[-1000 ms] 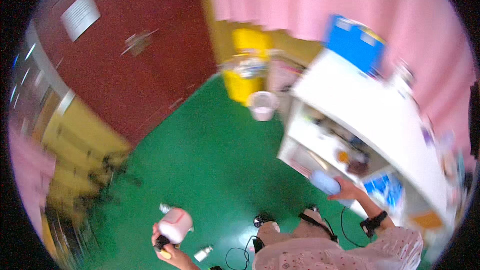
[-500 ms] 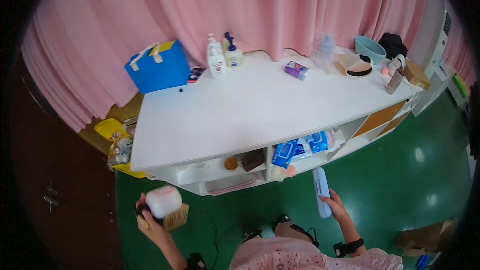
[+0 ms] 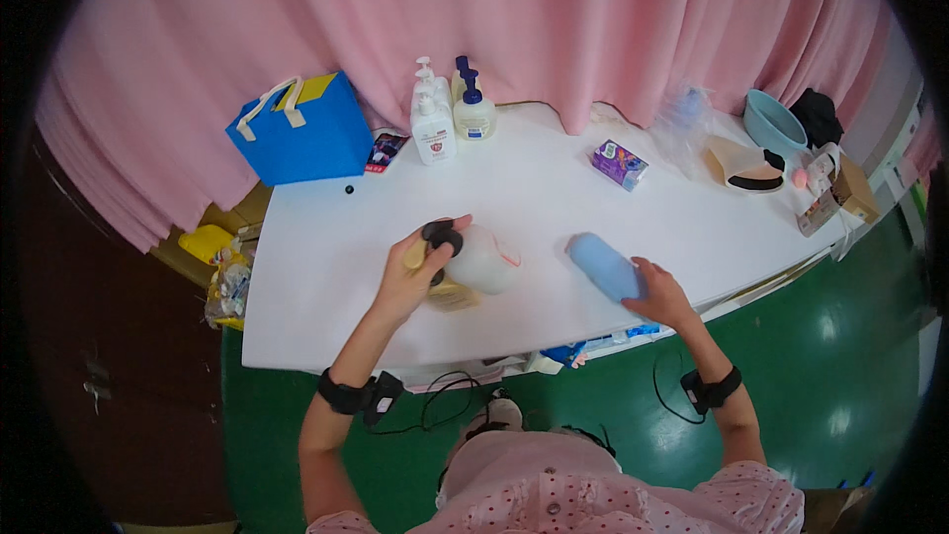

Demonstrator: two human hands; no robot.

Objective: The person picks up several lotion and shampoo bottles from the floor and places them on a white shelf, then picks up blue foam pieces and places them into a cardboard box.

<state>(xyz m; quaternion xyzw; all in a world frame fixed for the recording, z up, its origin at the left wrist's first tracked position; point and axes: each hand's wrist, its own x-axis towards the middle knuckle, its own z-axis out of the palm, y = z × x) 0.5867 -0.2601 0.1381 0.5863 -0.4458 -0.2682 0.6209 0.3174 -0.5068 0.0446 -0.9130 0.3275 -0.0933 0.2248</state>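
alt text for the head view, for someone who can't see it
Seen from above, a person's left hand grips a white jug and the right hand a blue bottle, both over a white table before a pink curtain.

Pink dotted short-sleeved top (image 3: 633, 504), black wristbands (image 3: 348, 396) (cabled, probably sensors) on both forearms.

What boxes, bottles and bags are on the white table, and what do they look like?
Blue bag: back left, boxy, cream handles.
Pump bottles: back middle, white and cream, blue pumps.
Small box: right of middle, purple, colourful print.
Cardboard box: far right edge, brown.
White jug: in the left hand, black cap, label.
Blue tube: in the right hand, pale, rounded.
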